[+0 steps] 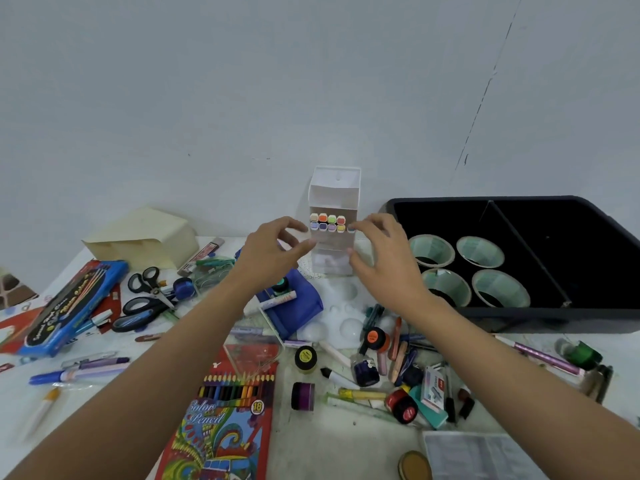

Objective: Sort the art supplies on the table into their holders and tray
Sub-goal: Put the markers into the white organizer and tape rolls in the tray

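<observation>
White plastic holder (334, 188) stands upright at the back of the bench (339, 441), against the wall. One compartment holds two rows of markers (327, 222), coloured caps facing out. Both hands reach to it. The left hand (273, 254) is at the holder's left side, fingers (294, 221) loosely curved, thumb and forefinger set well apart and gripping nothing; whether they touch the holder cannot be told. The right hand (384, 261) is at its right side, forefinger tip against the end of a teal-capped marker (351, 229) beside the lower row, thumb apart below it. A black tray (485, 199) just right of the holder contains four tape rolls (431, 249). Scissors (145, 289), a pencil box (221, 427) and loose supplies litter the bench.
</observation>
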{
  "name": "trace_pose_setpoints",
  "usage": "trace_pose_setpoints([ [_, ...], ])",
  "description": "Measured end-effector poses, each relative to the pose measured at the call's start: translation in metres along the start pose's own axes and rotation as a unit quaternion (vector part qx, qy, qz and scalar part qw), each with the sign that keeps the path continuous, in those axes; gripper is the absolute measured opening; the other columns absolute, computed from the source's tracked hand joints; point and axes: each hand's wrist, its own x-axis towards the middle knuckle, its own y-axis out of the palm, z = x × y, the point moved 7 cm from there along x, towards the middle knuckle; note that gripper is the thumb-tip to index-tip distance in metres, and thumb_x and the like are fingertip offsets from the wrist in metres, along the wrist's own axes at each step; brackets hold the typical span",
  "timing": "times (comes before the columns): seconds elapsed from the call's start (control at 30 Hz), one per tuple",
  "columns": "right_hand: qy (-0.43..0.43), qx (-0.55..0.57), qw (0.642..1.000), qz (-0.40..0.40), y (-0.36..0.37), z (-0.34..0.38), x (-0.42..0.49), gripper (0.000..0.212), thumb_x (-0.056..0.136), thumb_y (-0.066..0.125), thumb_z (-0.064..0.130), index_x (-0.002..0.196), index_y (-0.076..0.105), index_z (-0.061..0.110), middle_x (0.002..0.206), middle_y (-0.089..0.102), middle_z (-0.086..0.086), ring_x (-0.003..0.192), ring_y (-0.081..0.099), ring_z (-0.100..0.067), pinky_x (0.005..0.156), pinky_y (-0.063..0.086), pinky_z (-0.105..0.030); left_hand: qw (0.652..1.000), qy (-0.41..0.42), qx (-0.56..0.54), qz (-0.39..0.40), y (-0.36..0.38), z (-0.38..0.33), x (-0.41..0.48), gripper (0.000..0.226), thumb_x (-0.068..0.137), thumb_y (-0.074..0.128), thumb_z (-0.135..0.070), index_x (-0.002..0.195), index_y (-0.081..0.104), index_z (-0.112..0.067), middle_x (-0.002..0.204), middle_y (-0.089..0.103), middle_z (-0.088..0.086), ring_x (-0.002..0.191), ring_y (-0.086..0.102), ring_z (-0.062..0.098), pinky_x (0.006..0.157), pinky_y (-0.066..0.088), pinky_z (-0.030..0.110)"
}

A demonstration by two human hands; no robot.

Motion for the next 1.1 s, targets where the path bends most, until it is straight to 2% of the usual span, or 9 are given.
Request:
trace_pose_setpoints([
  [0.07, -0.008, 0.055, 0.998, -0.018, -0.009, 0.009, -0.011, 0.013, 0.091, 0.065, 0.017, 0.103, 0.063, 0.020, 0.109, 0.054, 0.004, 0.097, 0.056, -0.012, 0.084, 0.042, -0.018, 0.998, 0.025, 0.030, 0.038, -0.005, -0.001, -0.019, 0.010, 0.091, 0.071, -0.037, 0.095, 0.069, -0.028, 0.065, 0.065, -0.007, 0.054, 0.061, 0.009, 0.060, 0.050, 0.023],
  [0.2, -0.007, 0.148, 0.989, 0.018, -0.007, 0.031, -0.028, 0.009, 0.092, 0.067, 0.012, 0.089, 0.061, 0.019, 0.082, 0.063, 0.008, 0.067, 0.058, -0.011, 0.060, 0.043, -0.015, 0.991, 0.062, 0.102, 0.063, -0.023, 0.009, -0.053, 0.010, 0.094, 0.068, -0.034, 0.086, 0.069, -0.027, 0.051, 0.047, -0.009, 0.049, 0.041, 0.009, 0.051, 0.032, 0.018],
  [0.37, -0.018, 0.149, 0.979, 0.141, 0.046, 0.054, -0.038, 0.006, 0.093, 0.066, 0.019, 0.091, 0.062, 0.023, 0.075, 0.062, 0.010, 0.065, 0.056, -0.008, 0.060, 0.044, -0.016, 0.982, 0.039, 0.179, 0.043, -0.047, 0.054, -0.084, 0.002, 0.094, 0.068, -0.033, 0.094, 0.066, -0.031, 0.075, 0.061, -0.007, 0.069, 0.056, 0.009, 0.065, 0.046, 0.027],
  [0.47, -0.046, 0.082, 0.960, 0.263, 0.089, 0.067, -0.047, 0.003, 0.096, 0.062, 0.028, 0.094, 0.060, 0.026, 0.083, 0.061, 0.009, 0.074, 0.057, -0.009, 0.071, 0.052, -0.033, 0.962, 0.019, 0.253, 0.099, -0.045, 0.086, -0.106, 0.021, 0.093, 0.066, -0.041, 0.114, 0.066, -0.037, 0.101, 0.058, -0.015, 0.091, 0.051, -0.002, 0.081, 0.044, 0.027],
  [0.53, -0.073, 0.031, 0.954, 0.290, 0.110, 0.077, -0.051, 0.011, 0.097, 0.058, 0.036, 0.098, 0.058, 0.025, 0.090, 0.057, 0.009, 0.081, 0.055, -0.014, 0.075, 0.052, -0.040, 0.952, 0.014, 0.265, 0.151, -0.041, 0.099, -0.119, 0.032, 0.094, 0.063, -0.046, 0.124, 0.065, -0.037, 0.119, 0.056, -0.013, 0.108, 0.051, 0.004, 0.093, 0.045, 0.029],
  [0.67, -0.056, -0.057, 0.952, 0.294, 0.138, 0.092, -0.052, 0.035, 0.099, 0.050, 0.049, 0.125, 0.053, 0.027, 0.115, 0.052, 0.003, 0.103, 0.053, -0.019, 0.084, 0.051, -0.040, 0.949, 0.049, 0.254, 0.181, -0.041, 0.106, -0.130, 0.029, 0.098, 0.061, -0.036, 0.126, 0.068, -0.032, 0.133, 0.059, -0.012, 0.116, 0.054, 0.002, 0.096, 0.037, 0.012],
  [0.77, -0.011, -0.096, 0.957, 0.275, 0.152, 0.097, -0.046, 0.042, 0.099, 0.051, 0.050, 0.133, 0.047, 0.027, 0.120, 0.049, -0.001, 0.104, 0.055, -0.023, 0.077, 0.051, -0.039, 0.965, 0.061, 0.196, 0.163, -0.051, 0.108, -0.131, 0.023, 0.098, 0.062, -0.030, 0.118, 0.071, -0.031, 0.113, 0.069, -0.015, 0.094, 0.059, -0.003, 0.077, 0.040, 0.009],
  [0.93, 0.034, -0.098, 0.964, 0.246, 0.166, 0.097, -0.038, 0.030, 0.097, 0.054, 0.020, 0.127, 0.050, 0.023, 0.110, 0.056, -0.005, 0.086, 0.057, -0.028, 0.062, 0.046, -0.036, 0.975, 0.064, 0.164, 0.133, -0.077, 0.127, -0.120, 0.010, 0.096, 0.063, -0.031, 0.098, 0.072, -0.028, 0.092, 0.066, -0.015, 0.084, 0.059, 0.002, 0.074, 0.051, 0.028],
  [1.1, 0.073, -0.055, 0.984, 0.155, 0.154, 0.098, -0.026, 0.029, 0.084, 0.054, -0.001, 0.107, 0.056, 0.016, 0.100, 0.050, -0.004, 0.078, 0.053, -0.031, 0.064, 0.047, -0.041, 0.983, 0.047, 0.178, 0.021, -0.117, 0.150, -0.094, 0.018, 0.095, 0.065, -0.028, 0.113, 0.068, -0.026, 0.104, 0.058, -0.010, 0.093, 0.057, 0.006, 0.081, 0.049, 0.027],
])
